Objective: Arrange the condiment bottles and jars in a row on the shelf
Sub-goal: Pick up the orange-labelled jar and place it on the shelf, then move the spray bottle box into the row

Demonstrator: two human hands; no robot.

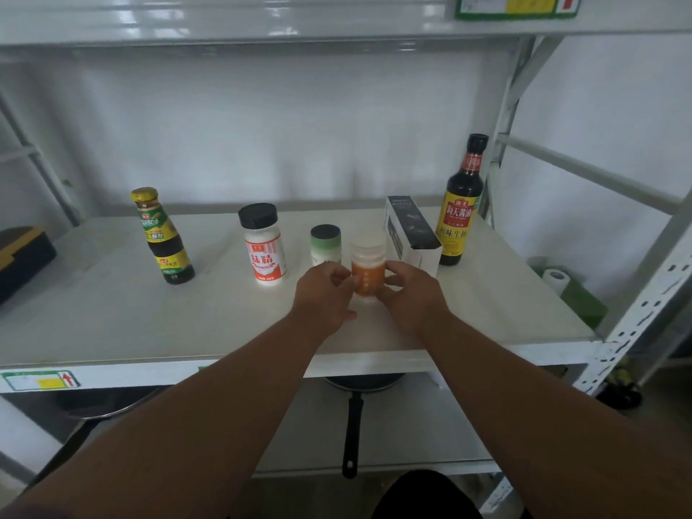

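Both hands, left (324,294) and right (410,294), clasp orange jar (369,273) at 12 o'clock; probably light, slick plastic, hold mid-body.

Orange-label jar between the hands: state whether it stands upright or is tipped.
Upright. The orange-label jar has its pale cap on top, held between the left hand and the right hand.

The blurred orange jar (368,273) hides part of the green-capped jar (325,244).
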